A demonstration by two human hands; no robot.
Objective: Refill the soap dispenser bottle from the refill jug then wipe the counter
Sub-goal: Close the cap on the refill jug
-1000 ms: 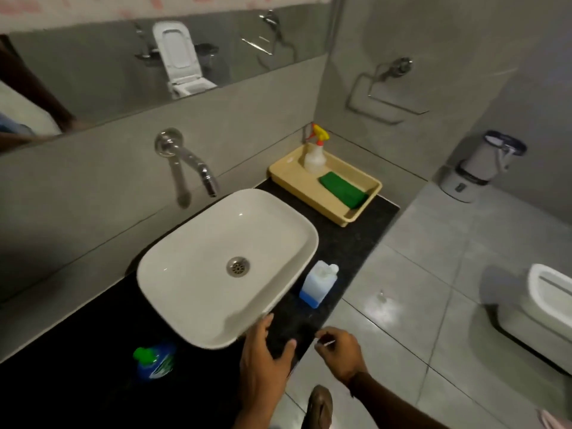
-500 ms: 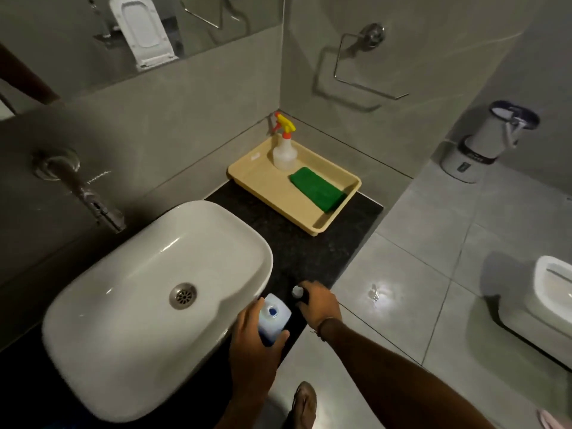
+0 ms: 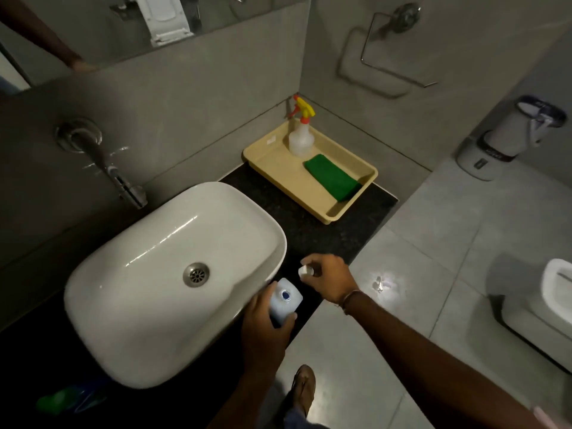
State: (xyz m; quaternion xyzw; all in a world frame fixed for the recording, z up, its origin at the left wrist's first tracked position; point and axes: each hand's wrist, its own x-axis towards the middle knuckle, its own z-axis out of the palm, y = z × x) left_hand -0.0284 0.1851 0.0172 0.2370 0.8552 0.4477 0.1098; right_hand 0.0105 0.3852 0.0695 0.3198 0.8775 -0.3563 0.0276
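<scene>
The white refill jug (image 3: 286, 300) with blue liquid stands on the black counter (image 3: 312, 233) just right of the basin, its mouth uncovered. My left hand (image 3: 263, 326) grips its side. My right hand (image 3: 328, 278) holds the jug's small white cap (image 3: 305, 270) just above and right of the jug. The soap dispenser bottle (image 3: 62, 400), blue with a green top, lies in shadow at the counter's lower left. A folded green cloth (image 3: 332, 176) rests in the beige tray (image 3: 278, 168) at the counter's far right.
A white basin (image 3: 173, 274) fills the middle of the counter, under a wall tap (image 3: 117, 178). A spray bottle (image 3: 300, 134) stands in the tray. Counter edge drops to tiled floor on the right; my sandalled foot (image 3: 303, 385) is below.
My left hand went from the counter edge to the jug. My right hand took the cap off and lifted it up and to the right. The view shifted right.
</scene>
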